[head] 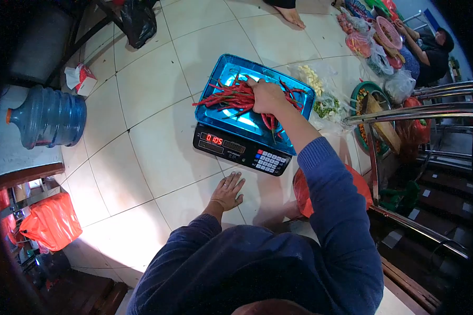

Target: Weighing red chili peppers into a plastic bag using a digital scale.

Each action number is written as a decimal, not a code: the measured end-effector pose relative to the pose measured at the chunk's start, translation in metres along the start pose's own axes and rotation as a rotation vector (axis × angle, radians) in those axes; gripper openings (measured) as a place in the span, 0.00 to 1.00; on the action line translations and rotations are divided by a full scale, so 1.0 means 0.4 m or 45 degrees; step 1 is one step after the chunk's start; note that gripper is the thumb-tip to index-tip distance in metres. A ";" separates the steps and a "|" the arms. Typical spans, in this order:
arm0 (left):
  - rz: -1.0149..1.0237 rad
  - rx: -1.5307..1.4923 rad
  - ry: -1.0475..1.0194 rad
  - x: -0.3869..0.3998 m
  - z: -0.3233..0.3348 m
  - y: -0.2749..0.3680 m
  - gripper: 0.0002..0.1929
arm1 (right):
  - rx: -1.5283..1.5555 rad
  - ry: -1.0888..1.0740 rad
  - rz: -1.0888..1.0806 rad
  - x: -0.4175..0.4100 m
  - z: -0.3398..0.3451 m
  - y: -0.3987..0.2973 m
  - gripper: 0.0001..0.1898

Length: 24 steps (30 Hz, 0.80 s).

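Note:
A digital scale (236, 149) stands on the tiled floor in front of me. Red digits glow on its display, beside a keypad. Its blue tray (209, 112) holds long red chillies (230, 96), some with green stems. My right hand (267, 95) reaches into the tray, curled over the bunch from above; its fingertips are partly hidden among the chillies. More chillies (272, 122) lie under and to the right of the wrist. My left hand (228, 192) rests on the floor just below the scale, holding nothing, fingers spread.
Clear plastic bags of peeled garlic (310, 76) and chopped greens (327, 108) lie right of the tray. A red bag (356, 183) sits behind my right forearm. Metal rails (414, 112) cross the right side. A water jug (53, 116) lies left; a person (433, 59) sits upper right.

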<state>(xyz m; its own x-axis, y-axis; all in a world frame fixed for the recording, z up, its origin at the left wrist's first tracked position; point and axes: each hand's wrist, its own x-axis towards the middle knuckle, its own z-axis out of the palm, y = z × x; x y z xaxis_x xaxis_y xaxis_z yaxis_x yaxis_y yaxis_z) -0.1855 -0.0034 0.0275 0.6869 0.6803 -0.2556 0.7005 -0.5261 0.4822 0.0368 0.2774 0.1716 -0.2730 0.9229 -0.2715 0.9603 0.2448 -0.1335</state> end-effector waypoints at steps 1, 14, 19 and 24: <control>0.001 0.002 -0.011 0.003 -0.002 0.001 0.33 | 0.004 0.016 -0.003 -0.004 0.005 0.008 0.36; 0.004 0.050 0.023 -0.002 -0.006 0.007 0.32 | 0.144 0.172 0.099 -0.166 -0.264 0.054 0.36; 0.020 0.070 0.106 -0.005 -0.004 0.008 0.33 | 0.279 0.321 0.200 -0.240 -0.353 0.073 0.35; 0.024 0.073 0.122 -0.010 0.008 0.006 0.32 | 0.297 0.416 0.173 -0.296 -0.412 0.071 0.33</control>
<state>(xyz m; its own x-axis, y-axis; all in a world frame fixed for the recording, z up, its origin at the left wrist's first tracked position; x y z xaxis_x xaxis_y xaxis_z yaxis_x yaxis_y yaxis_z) -0.1858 -0.0091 0.0269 0.6804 0.7141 -0.1643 0.6994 -0.5659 0.4366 0.1057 0.2242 0.3570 -0.0762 0.9970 0.0098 0.9377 0.0750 -0.3393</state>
